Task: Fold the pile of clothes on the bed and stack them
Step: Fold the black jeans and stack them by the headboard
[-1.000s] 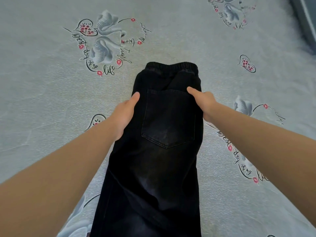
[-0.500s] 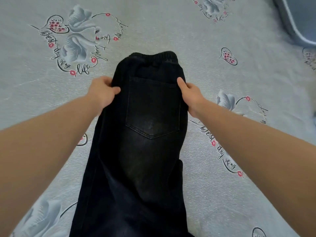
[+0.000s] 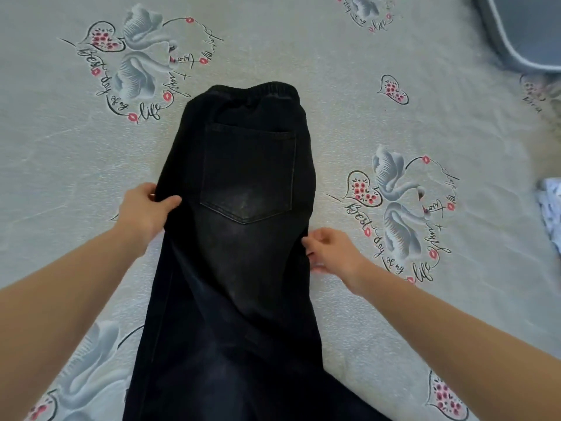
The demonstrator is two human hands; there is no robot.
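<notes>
Looking down at black jeans point(image 3: 243, 268) lying flat on a bed point(image 3: 349, 50), folded lengthwise so one back pocket point(image 3: 247, 174) is facing up. Stretching from the elastic waistband point(image 3: 255, 89) near the middle of the bed down past the near edge of the view, with the legs widening toward the person. Left hand point(image 3: 144, 212) gripping the left edge of the jeans just below pocket level, thumb lying on top of the fabric and fingers curled under the edge. Right hand point(image 3: 332, 253) sitting at the right edge of the jeans a little lower than the left, fingers loosely curled with the tips touching the fabric edge; whether actually pinching the cloth, cannot tell. Both bare forearms reaching in from the near corners. Covering the bed, a pale grey sheet printed with swans, red-flowered hearts and looping script reading "Best day of my life". Resting at the far right corner, part of a grey-blue tub point(image 3: 525, 31) with a rounded rim. Showing at the right edge, well apart from the jeans, a bit of white patterned cloth point(image 3: 551, 205), too cropped to identify.
</notes>
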